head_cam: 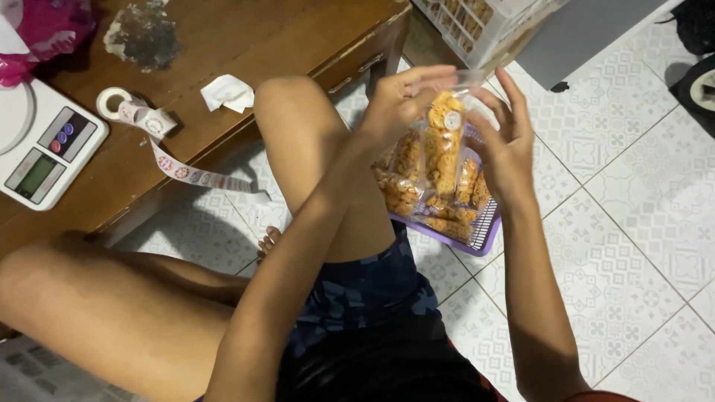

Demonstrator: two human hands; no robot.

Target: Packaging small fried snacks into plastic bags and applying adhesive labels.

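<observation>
My left hand (pixel 398 100) and my right hand (pixel 506 141) hold a narrow clear plastic packet of golden fried snacks (pixel 443 149) upright between them, a round white sticker on its front. The left fingers pinch the packet's top edge; the right palm and fingers cup its right side. Just beneath lies a purple basket (pixel 484 238) on the floor, filled with several similar snack packets (pixel 402 190). My bare knee (pixel 298 126) rises to the left of the packet.
A low brown wooden table (pixel 223 52) stands at the upper left, carrying a white digital scale (pixel 41 145), a roll of round stickers (pixel 141 119) with its strip hanging over the edge, and a crumpled paper (pixel 227 93). A white crate (pixel 477 26) sits beyond. Patterned floor tiles (pixel 633 193) lie to the right.
</observation>
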